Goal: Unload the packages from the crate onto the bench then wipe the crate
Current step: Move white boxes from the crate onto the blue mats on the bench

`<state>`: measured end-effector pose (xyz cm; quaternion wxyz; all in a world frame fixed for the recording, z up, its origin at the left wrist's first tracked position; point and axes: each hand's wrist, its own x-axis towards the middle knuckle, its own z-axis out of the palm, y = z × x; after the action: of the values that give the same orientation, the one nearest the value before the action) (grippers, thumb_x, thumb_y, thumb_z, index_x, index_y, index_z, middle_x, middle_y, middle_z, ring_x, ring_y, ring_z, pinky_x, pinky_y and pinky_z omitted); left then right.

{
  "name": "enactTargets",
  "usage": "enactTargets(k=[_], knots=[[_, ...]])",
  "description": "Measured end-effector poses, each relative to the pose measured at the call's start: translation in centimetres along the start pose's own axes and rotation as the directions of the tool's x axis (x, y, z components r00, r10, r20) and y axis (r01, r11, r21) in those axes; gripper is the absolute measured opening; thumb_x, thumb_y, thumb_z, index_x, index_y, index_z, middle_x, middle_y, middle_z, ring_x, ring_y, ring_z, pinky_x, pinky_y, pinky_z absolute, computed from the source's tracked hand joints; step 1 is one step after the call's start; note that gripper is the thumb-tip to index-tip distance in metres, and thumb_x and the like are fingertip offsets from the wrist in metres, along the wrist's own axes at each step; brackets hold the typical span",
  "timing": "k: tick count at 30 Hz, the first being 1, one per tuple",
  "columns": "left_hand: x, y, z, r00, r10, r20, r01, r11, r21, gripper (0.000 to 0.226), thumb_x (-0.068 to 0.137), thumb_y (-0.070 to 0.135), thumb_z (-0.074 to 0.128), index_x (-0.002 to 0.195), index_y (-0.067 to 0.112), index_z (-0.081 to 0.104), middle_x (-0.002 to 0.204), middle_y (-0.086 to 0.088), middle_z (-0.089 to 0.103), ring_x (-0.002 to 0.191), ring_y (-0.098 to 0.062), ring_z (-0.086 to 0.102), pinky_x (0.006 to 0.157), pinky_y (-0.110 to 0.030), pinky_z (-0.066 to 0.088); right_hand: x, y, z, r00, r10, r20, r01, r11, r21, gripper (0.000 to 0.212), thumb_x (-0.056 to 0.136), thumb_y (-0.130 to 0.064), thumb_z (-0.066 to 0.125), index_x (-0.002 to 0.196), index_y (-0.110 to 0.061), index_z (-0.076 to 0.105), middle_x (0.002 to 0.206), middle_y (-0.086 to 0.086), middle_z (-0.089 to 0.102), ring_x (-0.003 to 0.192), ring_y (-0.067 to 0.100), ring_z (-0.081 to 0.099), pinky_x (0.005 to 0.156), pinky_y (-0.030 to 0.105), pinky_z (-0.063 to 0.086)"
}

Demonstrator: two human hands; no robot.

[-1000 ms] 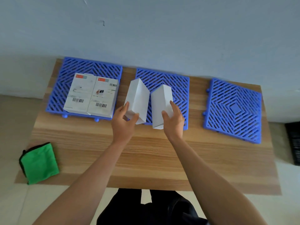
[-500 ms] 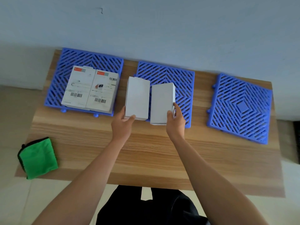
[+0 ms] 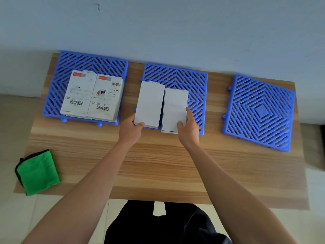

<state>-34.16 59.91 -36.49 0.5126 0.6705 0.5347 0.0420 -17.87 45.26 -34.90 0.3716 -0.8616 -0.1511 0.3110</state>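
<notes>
Two plain white boxes lie side by side on the middle blue lattice panel [image 3: 182,76]. My left hand [image 3: 130,131] grips the near end of the left white box [image 3: 149,103], thumb on top. My right hand [image 3: 189,128] grips the near right corner of the right white box [image 3: 174,108]. Two printed packages with barcodes [image 3: 92,95] lie together on the left blue panel [image 3: 84,60]. A third blue panel [image 3: 260,111] at the right carries nothing. A folded green cloth [image 3: 38,172] sits on the bench's near left corner.
The wooden bench [image 3: 158,164] stands against a pale wall. Its near half is bare wood between my forearms and to the right. Tiled floor shows beyond its left and right edges.
Both white boxes went from tilted upright in my hands to lying flat on the middle panel. My hands stay on their near ends.
</notes>
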Motion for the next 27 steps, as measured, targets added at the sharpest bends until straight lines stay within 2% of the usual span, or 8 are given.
enactTargets(k=[1,2,4,7,10,14,20,27], knots=[[0.1,0.1,0.0,1.0,-0.003,-0.004,0.003,1.0,0.01,0.04,0.097,0.018,0.065,0.137,0.02,0.06,0.125,0.005,0.068,0.111,-0.017,0.065,0.078,-0.018,0.049,-0.1,0.0,0.0,0.999,-0.042,0.02,0.042,0.998,-0.044,0.064,0.101,-0.01,0.05,0.159,-0.022,0.027,0.142,-0.001,0.052,0.113,0.01,0.057,0.103,0.038,0.05],[0.1,0.2,0.1,1.0,0.002,-0.014,-0.002,1.0,0.025,0.044,0.097,0.017,0.066,0.14,0.019,0.057,0.127,0.003,0.067,0.114,-0.019,0.064,0.085,-0.025,0.053,-0.3,0.0,0.0,0.996,-0.085,0.031,0.088,0.991,-0.104,0.063,0.101,-0.011,0.051,0.159,-0.02,0.027,0.158,0.003,0.039,0.136,0.019,0.044,0.117,0.045,0.037],[0.0,0.3,0.2,0.995,0.08,-0.063,-0.072,0.99,0.124,0.055,0.095,0.014,0.068,0.147,0.015,0.05,0.135,-0.004,0.062,0.124,-0.024,0.057,0.102,-0.04,0.051,-0.5,0.2,0.2,0.986,-0.162,0.037,0.166,0.96,-0.227,0.063,0.101,-0.015,0.055,0.158,-0.021,0.03,0.168,0.006,0.02,0.153,0.027,0.017,0.123,0.05,0.024],[-0.3,0.4,0.7,0.948,0.308,-0.083,-0.252,0.883,0.396,0.062,0.092,0.011,0.071,0.149,0.01,0.048,0.15,-0.012,0.048,0.139,-0.034,0.04,0.111,-0.052,0.041,-1.0,0.3,0.6,0.973,-0.219,0.066,0.228,0.894,-0.386,0.065,0.1,-0.032,0.06,0.158,-0.026,0.032,0.17,0.006,0.008,0.155,0.029,0.007,0.121,0.054,0.026],[-0.6,0.6,1.2,0.897,0.441,0.03,-0.372,0.715,0.592,0.055,0.092,0.016,0.071,0.144,0.017,0.056,0.16,-0.011,0.036,0.147,-0.034,0.03,0.109,-0.057,0.04,-1.3,0.7,1.5,0.973,-0.193,0.127,0.232,0.82,-0.523,0.077,0.095,-0.054,0.06,0.159,-0.03,0.024,0.17,0.005,-0.007,0.156,0.028,-0.002,0.118,0.055,0.021],[-0.9,0.7,1.5,0.895,0.434,0.106,-0.396,0.662,0.636,0.046,0.095,0.023,0.069,0.14,0.025,0.06,0.16,-0.008,0.037,0.149,-0.032,0.028,0.105,-0.058,0.04,-1.4,1.0,2.4,0.978,-0.134,0.161,0.206,0.758,-0.619,0.098,0.088,-0.067,0.061,0.16,-0.031,0.006,0.167,0.003,-0.023,0.155,0.028,-0.012,0.121,0.057,0.013],[-1.3,0.8,1.2,0.89,0.436,0.135,-0.41,0.632,0.658,0.048,0.098,0.026,0.064,0.145,0.023,0.055,0.161,-0.011,0.033,0.151,-0.034,0.024,0.113,-0.055,0.036,-1.2,0.6,2.7,0.982,-0.136,0.129,0.187,0.77,-0.61,0.093,0.088,-0.061,0.064,0.158,-0.028,0.012,0.169,0.007,-0.017,0.155,0.029,-0.01,0.12,0.056,0.014],[-1.6,1.7,1.1,0.893,0.408,0.191,-0.42,0.602,0.679,0.054,0.1,0.022,0.06,0.151,0.022,0.046,0.167,-0.007,0.023,0.155,-0.031,0.013,0.118,-0.05,0.031,-1.1,0.3,3.3,0.985,-0.136,0.104,0.171,0.762,-0.625,0.097,0.087,-0.064,0.061,0.159,-0.027,0.008,0.168,0.009,-0.017,0.155,0.032,-0.015,0.119,0.056,0.015]])
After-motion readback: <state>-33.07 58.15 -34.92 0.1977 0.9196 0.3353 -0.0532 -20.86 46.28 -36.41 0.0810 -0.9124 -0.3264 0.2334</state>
